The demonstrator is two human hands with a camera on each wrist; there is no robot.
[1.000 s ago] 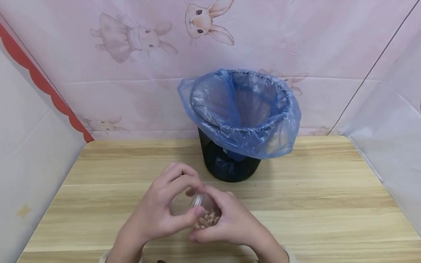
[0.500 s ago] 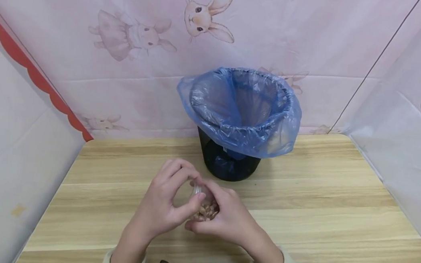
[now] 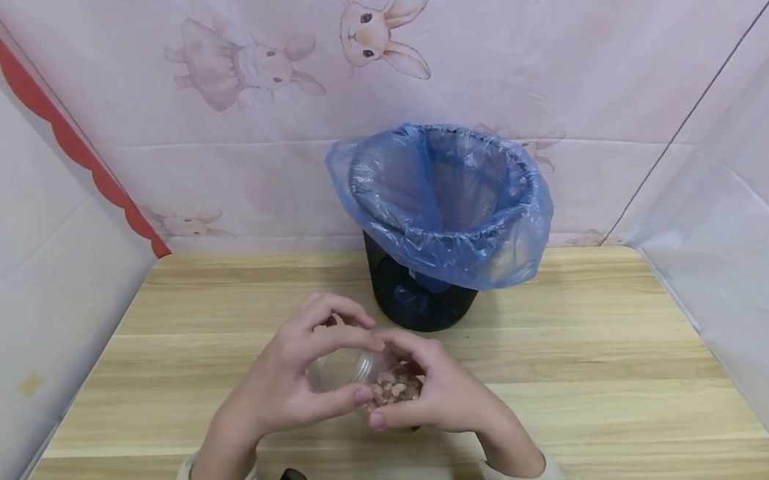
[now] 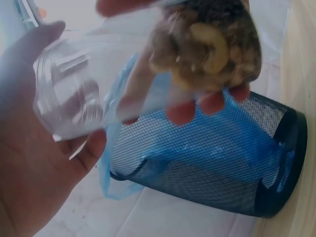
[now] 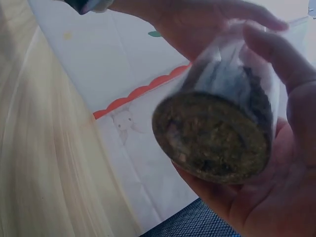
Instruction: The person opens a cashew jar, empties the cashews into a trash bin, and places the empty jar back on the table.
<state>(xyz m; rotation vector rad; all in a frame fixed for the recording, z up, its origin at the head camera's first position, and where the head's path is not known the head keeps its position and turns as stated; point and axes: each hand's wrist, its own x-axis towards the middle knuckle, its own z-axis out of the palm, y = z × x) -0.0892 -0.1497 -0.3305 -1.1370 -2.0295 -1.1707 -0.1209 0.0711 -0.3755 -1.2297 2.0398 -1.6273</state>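
Clear plastic jar (image 5: 217, 118) gripped by right hand (image 3: 438, 390), ridged end (image 3: 365, 369) clasped by half-curled left hand (image 3: 297, 370); nuts (image 3: 394, 390) within right grip could be spilled by tilting; whether capped, unclear.

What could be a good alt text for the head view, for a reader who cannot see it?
A person's left hand and right hand hold a tilted clear jar of nuts over a wood-grain table. Behind them stands a black bin lined with a blue plastic bag, in front of a pink wall printed with rabbits.
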